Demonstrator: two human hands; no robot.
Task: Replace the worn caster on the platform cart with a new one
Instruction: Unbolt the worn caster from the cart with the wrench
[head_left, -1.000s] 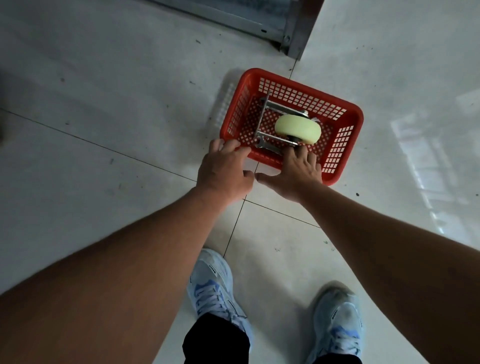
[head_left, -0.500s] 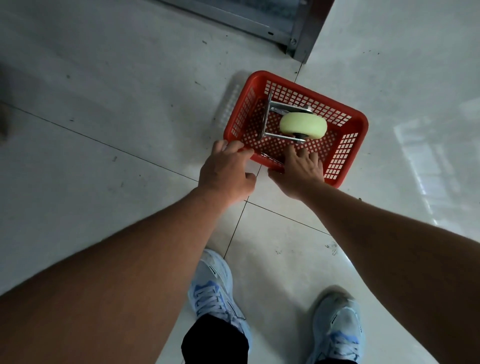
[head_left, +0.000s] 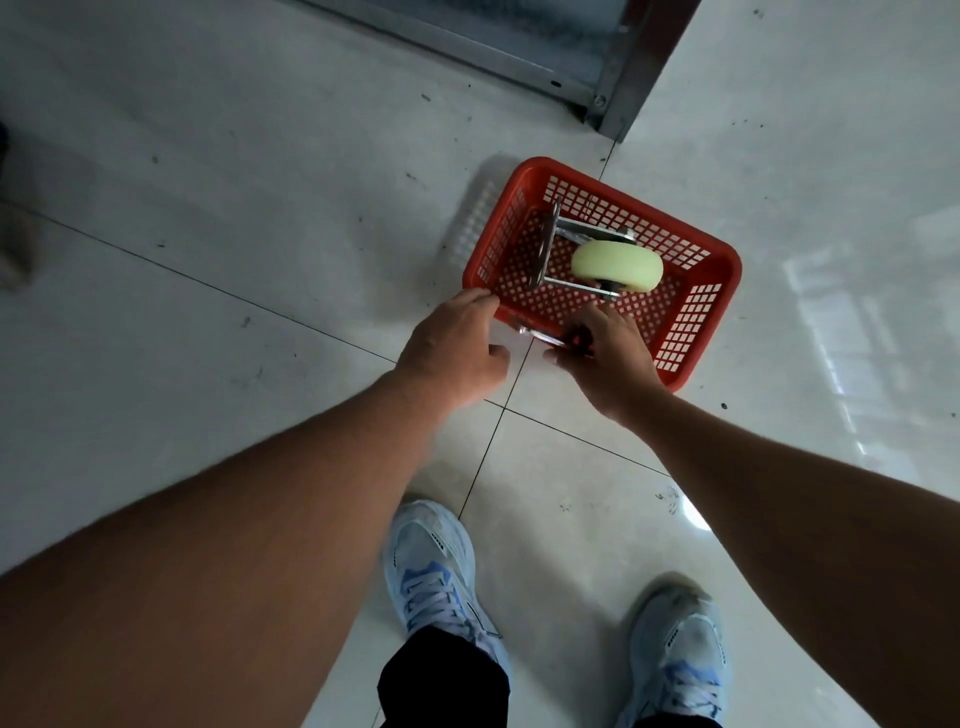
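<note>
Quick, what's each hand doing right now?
Left hand: open, fingertips at the red basket's near corner.
Right hand: gripping a wrench at the basket's near rim.

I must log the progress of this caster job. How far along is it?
Done: nothing visible; no cart is in view. In hand: the right hand grips a metal tool over the near rim of the red basket; the left hand is at its corner. Left: the caster lies in the basket, so fitting seems ahead.

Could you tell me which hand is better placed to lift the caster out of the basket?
Left, probably: the left hand is free beside the basket, close to the caster; the right hand pinches a metal tool.
</note>
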